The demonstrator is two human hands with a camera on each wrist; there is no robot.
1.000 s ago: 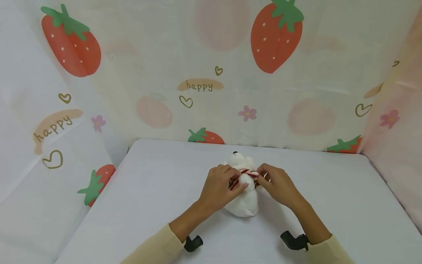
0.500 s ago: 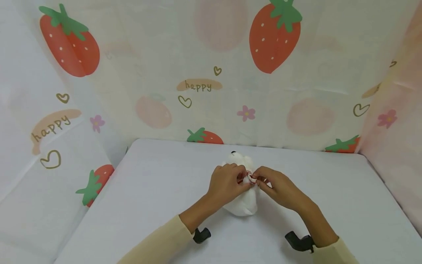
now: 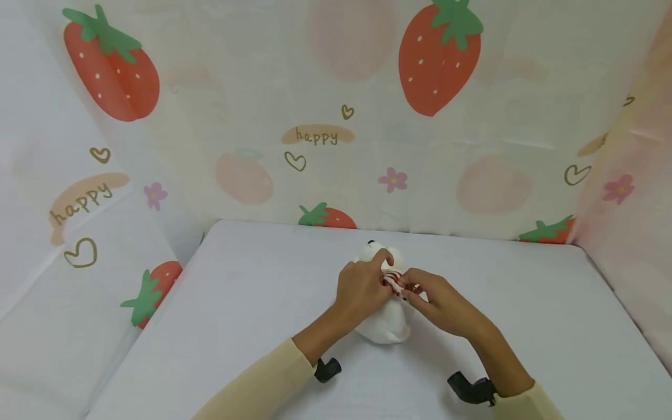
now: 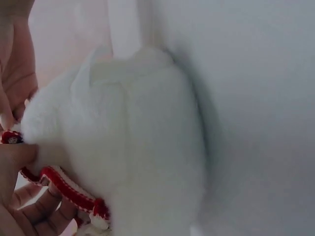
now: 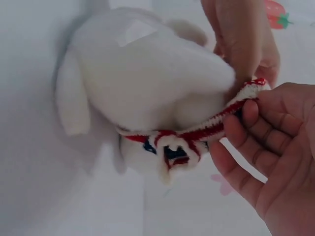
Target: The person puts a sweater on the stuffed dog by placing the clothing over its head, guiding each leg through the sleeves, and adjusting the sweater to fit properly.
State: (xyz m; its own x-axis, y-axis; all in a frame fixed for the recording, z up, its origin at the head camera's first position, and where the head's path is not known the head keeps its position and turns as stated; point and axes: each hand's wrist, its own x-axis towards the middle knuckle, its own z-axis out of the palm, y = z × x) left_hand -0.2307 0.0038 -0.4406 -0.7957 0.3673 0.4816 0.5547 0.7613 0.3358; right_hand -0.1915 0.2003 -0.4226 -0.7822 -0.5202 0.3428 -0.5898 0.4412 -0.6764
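A white plush bear (image 3: 385, 326) with a black nose (image 3: 371, 241) is on the table, its head away from me. A small red, white and navy knitted garment (image 5: 211, 125) lies bunched round its neck; its exact shape is hidden by folds. My left hand (image 3: 362, 289) lies over the bear's left side and holds the knit, thumb at its edge and fingers beneath in the left wrist view. One of its fingers bends over the bear's head. From the right, my right hand (image 3: 446, 300) pinches the other part of the knit between thumb and fingers.
The white table (image 3: 252, 280) extends around the bear. Behind and beside it hangs a strawberry-printed cloth (image 3: 315, 87). Black wrist mounts (image 3: 472, 389) stick out inward below both forearms.
My left hand has shifted slightly right, and a finger has lifted toward the bear's head. The knit, earlier stretched across between both hands, is now gathered between them. The bear has barely moved.
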